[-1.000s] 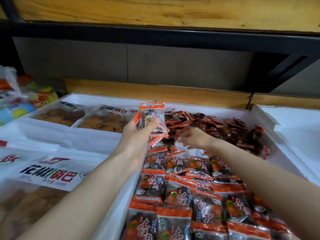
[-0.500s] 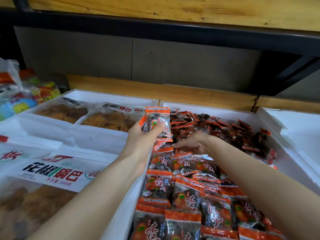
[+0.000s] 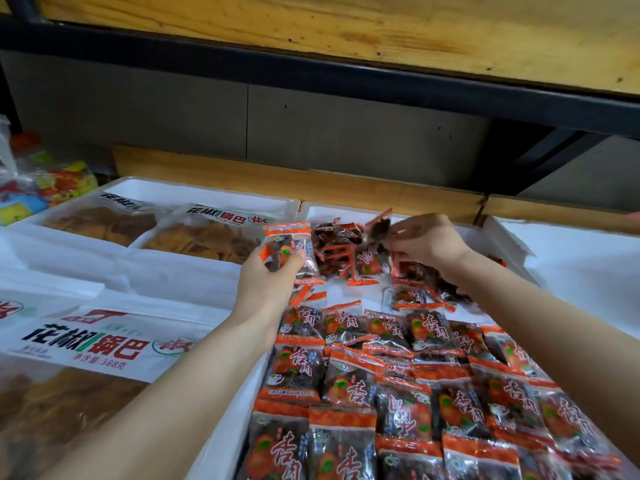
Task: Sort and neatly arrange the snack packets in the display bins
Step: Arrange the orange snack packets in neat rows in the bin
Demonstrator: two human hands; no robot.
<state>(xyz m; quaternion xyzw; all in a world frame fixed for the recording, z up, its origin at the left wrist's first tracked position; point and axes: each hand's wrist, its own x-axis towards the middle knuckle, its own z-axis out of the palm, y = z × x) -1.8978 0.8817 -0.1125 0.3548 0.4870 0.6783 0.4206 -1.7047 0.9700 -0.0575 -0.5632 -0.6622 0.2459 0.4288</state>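
From five o'clock up toward twelve, a white foam bin (image 3: 227, 441) holds neat packet rows (image 3: 398, 393), with a loose pile (image 3: 339, 247) at its twelve o'clock end. The left hand (image 3: 266, 282) grips a packet stack (image 3: 285, 245) at the pile's nine o'clock. The right hand (image 3: 427, 242) pinches a single packet (image 3: 379, 226) above the pile.

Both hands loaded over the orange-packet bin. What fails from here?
1. The left hand grips a stack of packets upright; it may fan out and spill onto the neat rows.
2. The right hand pinches a single packet by its edge above the loose pile; it may slip back.
3. The right forearm crosses over those rows and might scuff them.
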